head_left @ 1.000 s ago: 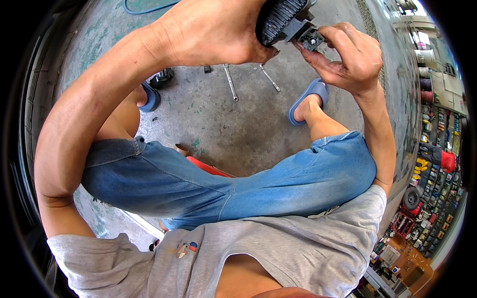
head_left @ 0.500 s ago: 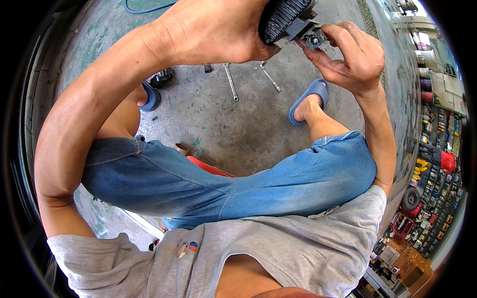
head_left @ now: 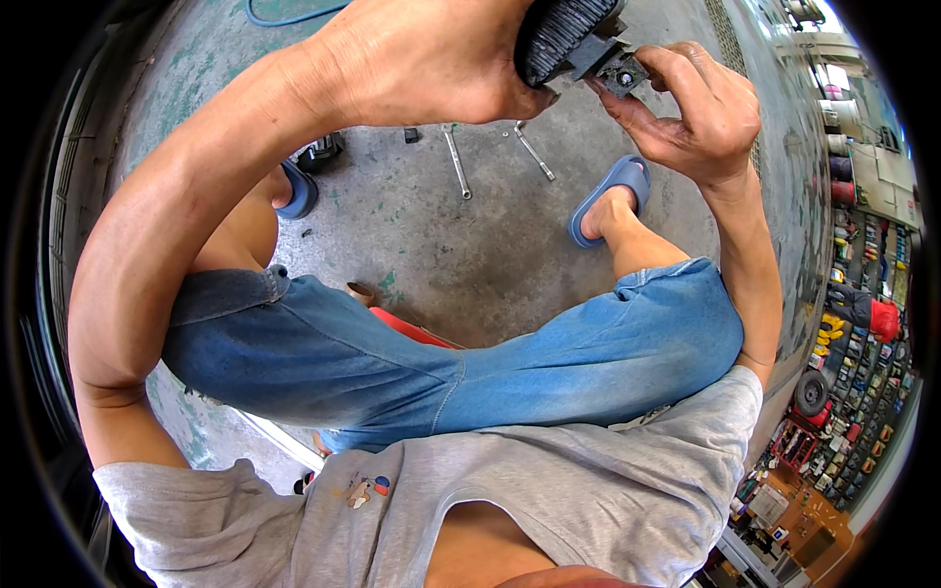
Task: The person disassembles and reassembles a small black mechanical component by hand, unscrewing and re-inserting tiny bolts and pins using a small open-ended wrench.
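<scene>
At the top of the view my left hand [head_left: 451, 64] is closed on a black ridged part [head_left: 561, 37], its thumb tip just beneath it. A small dark square block [head_left: 619, 74] with a bright bolt-like centre sits at that part's lower right end. My right hand [head_left: 701, 113] pinches this block between thumb and bent fingers. Below the hands, on the concrete floor, lie two silver wrenches [head_left: 457, 169] [head_left: 536, 155], a small black piece [head_left: 411, 135] and a dark tool [head_left: 318, 149], partly hidden behind my left arm.
My sandaled feet [head_left: 610, 201] are apart on the floor [head_left: 490, 255]. A red object [head_left: 402, 326] lies under my legs. A blue hose [head_left: 294, 18] runs at the top left. Shelves of small items [head_left: 863, 372], buckets [head_left: 841, 147] and a wheel [head_left: 811, 391] line the right side.
Both hands and the black part have shifted very slightly up and to the right since a second ago. The grips look the same.
</scene>
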`<state>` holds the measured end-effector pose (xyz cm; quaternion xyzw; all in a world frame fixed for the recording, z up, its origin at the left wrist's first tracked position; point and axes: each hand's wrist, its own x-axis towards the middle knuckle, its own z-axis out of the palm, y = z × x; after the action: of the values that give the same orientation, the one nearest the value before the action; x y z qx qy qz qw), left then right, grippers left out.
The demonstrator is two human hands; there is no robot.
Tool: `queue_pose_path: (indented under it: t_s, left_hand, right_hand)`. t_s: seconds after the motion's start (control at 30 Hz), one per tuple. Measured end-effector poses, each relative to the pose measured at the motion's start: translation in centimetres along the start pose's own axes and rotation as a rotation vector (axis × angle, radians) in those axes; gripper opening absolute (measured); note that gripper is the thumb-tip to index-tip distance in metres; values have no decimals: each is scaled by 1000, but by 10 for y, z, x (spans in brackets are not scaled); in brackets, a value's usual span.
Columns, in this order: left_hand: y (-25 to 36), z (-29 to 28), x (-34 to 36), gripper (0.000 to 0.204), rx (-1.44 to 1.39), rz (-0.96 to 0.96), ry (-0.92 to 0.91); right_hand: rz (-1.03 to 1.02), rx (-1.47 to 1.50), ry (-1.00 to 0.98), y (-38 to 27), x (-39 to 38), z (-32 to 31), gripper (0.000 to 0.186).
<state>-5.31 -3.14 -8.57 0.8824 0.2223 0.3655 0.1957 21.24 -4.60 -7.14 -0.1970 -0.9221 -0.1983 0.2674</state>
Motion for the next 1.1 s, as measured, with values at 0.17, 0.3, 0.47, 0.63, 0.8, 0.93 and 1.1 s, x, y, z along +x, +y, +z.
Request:
queue_pose_path:
  t_s: [0.17, 0.3, 0.47, 0.63, 0.8, 0.93, 1.1]
  left_hand:
    - [3, -1, -2, 77, -15, 90, 37]
    - [-3, 4, 2, 76, -120, 41, 25]
    - [0, 1, 1, 76, -50, -19, -3]
    - [1, 0, 0, 76, -19, 8, 16]
    - [13, -8, -4, 77, -63, 56, 27]
    - [13, -10, 2, 80, -119, -158, -79]
    - [14, -13, -4, 90, -83, -379, -141]
  right_hand:
    - [8, 11, -22, 0, 1, -1, 39]
    - [-7, 35, 7, -1, 1, 1, 39]
    - [-4, 19, -5, 0, 0, 0, 38]
    - [-6, 20, -12, 0, 1, -1, 38]
    - [0, 37, -9, -1, 2, -1, 38]
    - [31, 53, -9, -4, 0, -1, 37]
    - [236, 176, -68, -11, 1, -1, 31]
